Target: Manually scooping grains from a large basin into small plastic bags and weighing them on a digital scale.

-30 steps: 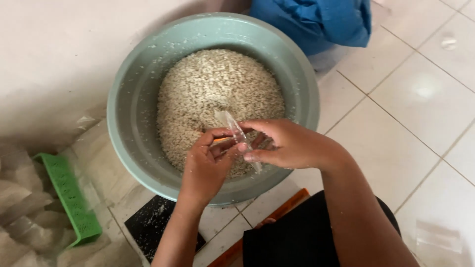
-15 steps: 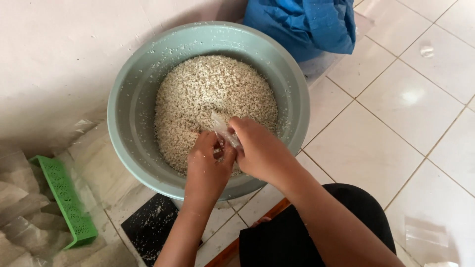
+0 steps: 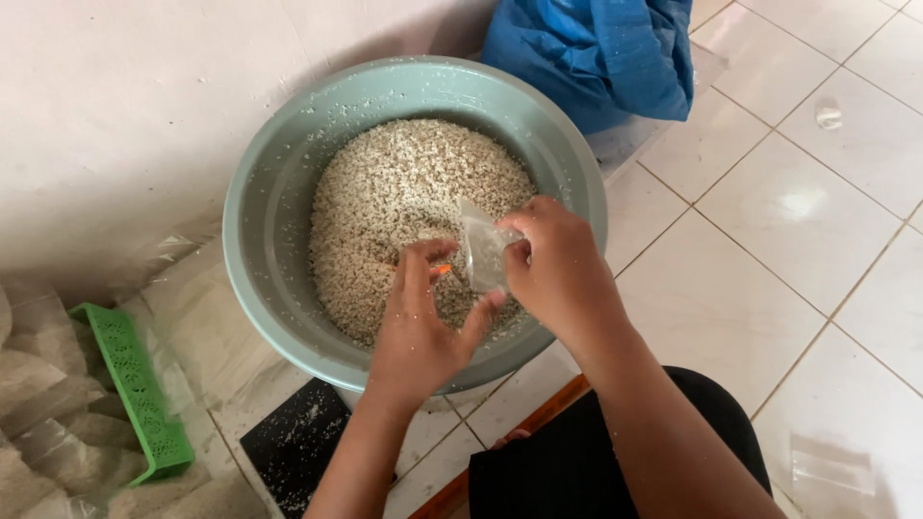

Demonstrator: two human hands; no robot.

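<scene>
Two hands hold one small clear plastic bag [image 3: 483,255] over a wide grey-green plastic basin [image 3: 279,192] of pale crumbly grain [image 3: 404,207].
Basin sits on the white tiled floor [image 3: 798,202], blue cloth [image 3: 596,53] behind; right hand [image 3: 558,269] pinches the upright bag's edge, left hand [image 3: 423,327] grips beside it, nearer the grain.

A small clear plastic pouch [image 3: 483,252] stands upright over the grey basin [image 3: 269,192].
</scene>
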